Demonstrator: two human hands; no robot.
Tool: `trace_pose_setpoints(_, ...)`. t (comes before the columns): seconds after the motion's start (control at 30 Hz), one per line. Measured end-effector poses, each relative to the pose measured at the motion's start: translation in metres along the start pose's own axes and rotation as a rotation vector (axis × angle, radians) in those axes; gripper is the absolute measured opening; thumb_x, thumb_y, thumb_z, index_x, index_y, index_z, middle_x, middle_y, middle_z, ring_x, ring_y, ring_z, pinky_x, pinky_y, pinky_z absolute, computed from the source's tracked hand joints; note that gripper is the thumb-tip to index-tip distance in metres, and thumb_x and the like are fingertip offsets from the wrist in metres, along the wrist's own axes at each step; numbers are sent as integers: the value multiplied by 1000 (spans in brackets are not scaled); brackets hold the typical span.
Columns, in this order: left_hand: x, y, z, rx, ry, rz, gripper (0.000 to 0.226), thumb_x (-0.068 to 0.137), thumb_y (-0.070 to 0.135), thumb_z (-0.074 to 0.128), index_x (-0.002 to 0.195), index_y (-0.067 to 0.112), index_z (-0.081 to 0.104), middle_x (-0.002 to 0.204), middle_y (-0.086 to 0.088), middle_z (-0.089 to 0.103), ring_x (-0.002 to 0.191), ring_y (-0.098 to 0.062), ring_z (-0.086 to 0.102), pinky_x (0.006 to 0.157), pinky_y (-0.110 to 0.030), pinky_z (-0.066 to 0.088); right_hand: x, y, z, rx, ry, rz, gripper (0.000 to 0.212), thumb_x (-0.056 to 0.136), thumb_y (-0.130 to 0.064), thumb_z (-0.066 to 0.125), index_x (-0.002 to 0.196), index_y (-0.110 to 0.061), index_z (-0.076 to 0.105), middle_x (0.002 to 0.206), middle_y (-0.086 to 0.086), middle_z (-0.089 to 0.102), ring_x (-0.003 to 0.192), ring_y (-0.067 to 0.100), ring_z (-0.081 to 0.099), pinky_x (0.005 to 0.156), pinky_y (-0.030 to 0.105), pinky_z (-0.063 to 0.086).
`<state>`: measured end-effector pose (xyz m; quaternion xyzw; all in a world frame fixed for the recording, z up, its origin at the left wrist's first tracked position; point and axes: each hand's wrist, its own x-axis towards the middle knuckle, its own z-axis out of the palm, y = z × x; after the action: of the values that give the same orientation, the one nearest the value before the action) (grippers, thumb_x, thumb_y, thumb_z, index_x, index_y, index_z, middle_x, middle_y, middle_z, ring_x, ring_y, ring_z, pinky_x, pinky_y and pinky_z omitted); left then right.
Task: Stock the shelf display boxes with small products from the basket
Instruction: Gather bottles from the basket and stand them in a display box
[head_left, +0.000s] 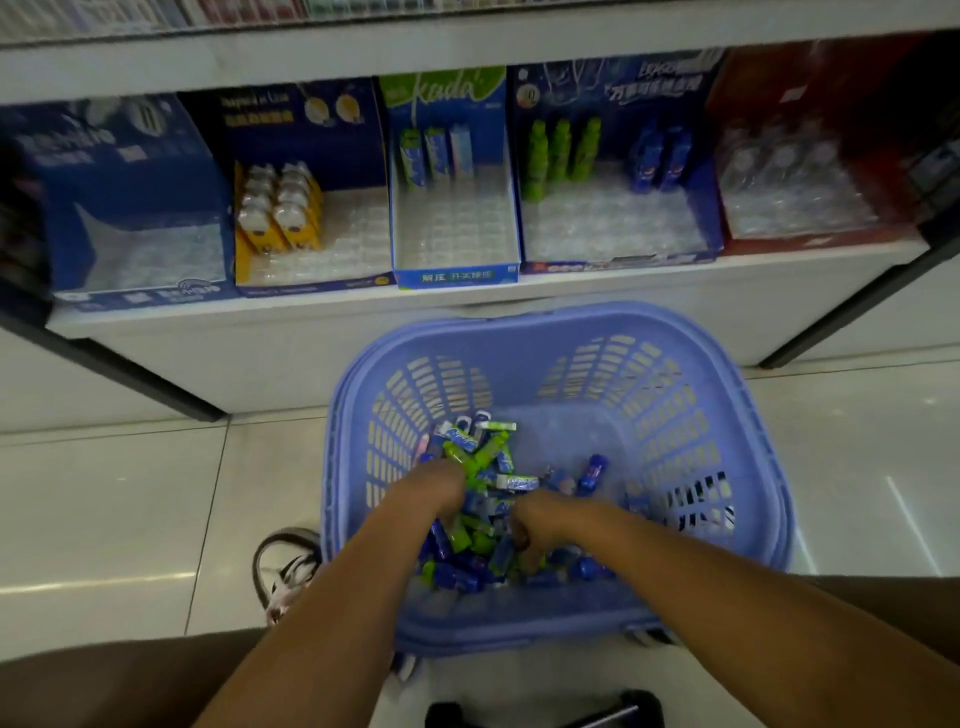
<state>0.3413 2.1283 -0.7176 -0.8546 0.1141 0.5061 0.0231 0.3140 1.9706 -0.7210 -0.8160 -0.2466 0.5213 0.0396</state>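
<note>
The glossy tiled floor (104, 493) lies open on both sides of the basket. A white shelf (311, 312) with a straight front edge carries five printed cardboard display boxes (454, 278) side by side, their clear dimpled trays (452, 228) mostly unfilled. Just below stands the lilac plastic basket (571, 319), rounded, with slotted walls. Small green and blue tube-shaped products (485, 460) lie in a loose pile at its near left; its far right bottom is bare. The left hand (434, 486) and right hand (543, 514) dig into the pile with their fingers buried, so their grip cannot be told.
</note>
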Motion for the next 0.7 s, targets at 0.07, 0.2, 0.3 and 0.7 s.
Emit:
trace_pose_setpoints(0.07, 3, 4, 2, 37, -35, -19, 28, 80, 12, 73, 104, 0, 65, 115, -18, 64, 103, -31, 62, 87, -38, 50, 4, -1, 8, -31, 18, 8, 37, 73, -36, 77, 88, -2, 70, 76, 11, 58, 63, 24, 51, 52, 26, 40)
trace_pose_setpoints(0.2, 4, 6, 12, 67, -135, -48, 52, 79, 22, 75, 124, 4, 56, 123, -13, 60, 109, -30, 60, 88, -38, 49, 8, 3, 2, -61, -33, 21, 39, 77, -34, 73, 99, -3, 68, 87, 14, 62, 76, 28, 54, 71, 34, 48)
trace_pose_setpoints(0.3, 0, 0, 10, 22, -146, -43, 52, 79, 29, 75, 123, 6, 58, 121, -11, 61, 106, -29, 61, 89, -40, 52, -1, 19, -18, 129, -78, 45, 34, 82, -29, 70, 103, -3, 67, 91, 10, 59, 83, 24, 57, 73, 32, 47)
trace_pose_setpoints(0.7, -64, -7, -110, -852, 323, 357, 25, 79, 28, 76, 93, 8, 71, 71, 4, 65, 66, -9, 59, 64, -22, 50, -107, 51, -112, 1228, 424, -385, 44, 87, 0, 58, 129, -5, 46, 108, 21, 66, 95, 37, 66, 88, 38, 56)
